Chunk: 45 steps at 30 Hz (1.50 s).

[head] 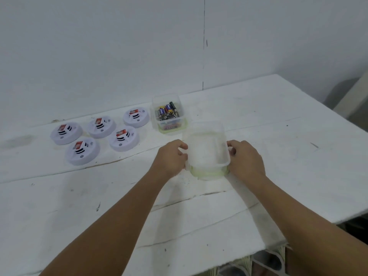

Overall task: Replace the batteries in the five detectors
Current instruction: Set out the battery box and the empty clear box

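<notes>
- Fingers of the left hand (172,156) and the right hand (246,158) curl round opposite sides of the empty clear plastic tub (207,148), which sits on its green-rimmed lid near the white desk's (278,120) middle.
- Risk: the light tub could tip or slide if the two hands pull unevenly.
- Five round white detectors (95,134) lie flat, backs up, toward the far left edge; round, so no long axis.
- A second clear tub of batteries (168,114) stands just beside them.
</notes>
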Motion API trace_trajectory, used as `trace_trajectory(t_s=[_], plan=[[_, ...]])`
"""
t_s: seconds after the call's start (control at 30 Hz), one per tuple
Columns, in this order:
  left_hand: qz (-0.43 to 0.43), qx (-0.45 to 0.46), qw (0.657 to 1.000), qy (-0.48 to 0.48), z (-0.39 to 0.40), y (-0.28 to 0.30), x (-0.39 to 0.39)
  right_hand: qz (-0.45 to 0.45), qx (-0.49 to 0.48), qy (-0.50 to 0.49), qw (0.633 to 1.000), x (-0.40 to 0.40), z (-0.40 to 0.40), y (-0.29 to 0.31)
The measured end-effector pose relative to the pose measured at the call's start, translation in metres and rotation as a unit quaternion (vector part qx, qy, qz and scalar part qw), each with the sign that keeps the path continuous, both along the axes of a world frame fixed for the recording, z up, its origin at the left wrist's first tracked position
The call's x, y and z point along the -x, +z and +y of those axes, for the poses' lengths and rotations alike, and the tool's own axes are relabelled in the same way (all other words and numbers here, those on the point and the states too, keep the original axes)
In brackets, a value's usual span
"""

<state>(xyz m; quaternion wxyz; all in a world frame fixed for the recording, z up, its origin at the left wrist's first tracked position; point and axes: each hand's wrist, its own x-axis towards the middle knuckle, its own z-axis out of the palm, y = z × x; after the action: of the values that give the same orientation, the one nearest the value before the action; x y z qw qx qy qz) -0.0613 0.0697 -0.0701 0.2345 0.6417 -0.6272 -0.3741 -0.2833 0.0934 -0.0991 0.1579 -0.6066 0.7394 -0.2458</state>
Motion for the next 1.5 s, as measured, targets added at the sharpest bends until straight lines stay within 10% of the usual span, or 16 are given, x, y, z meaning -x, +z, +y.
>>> trace_trajectory(t_s=[0.87,1.5], plan=[[0.11,0.077,0.972,0.191,-0.11,-0.025,0.109,-0.046,0.012,-0.012,0.999,0.062,-0.169,0.003],[0.063,0.117,0.979,0.152,-0.108,-0.02,0.111,-0.076,0.062,-0.051,0.994,0.051,-0.168,-0.012]])
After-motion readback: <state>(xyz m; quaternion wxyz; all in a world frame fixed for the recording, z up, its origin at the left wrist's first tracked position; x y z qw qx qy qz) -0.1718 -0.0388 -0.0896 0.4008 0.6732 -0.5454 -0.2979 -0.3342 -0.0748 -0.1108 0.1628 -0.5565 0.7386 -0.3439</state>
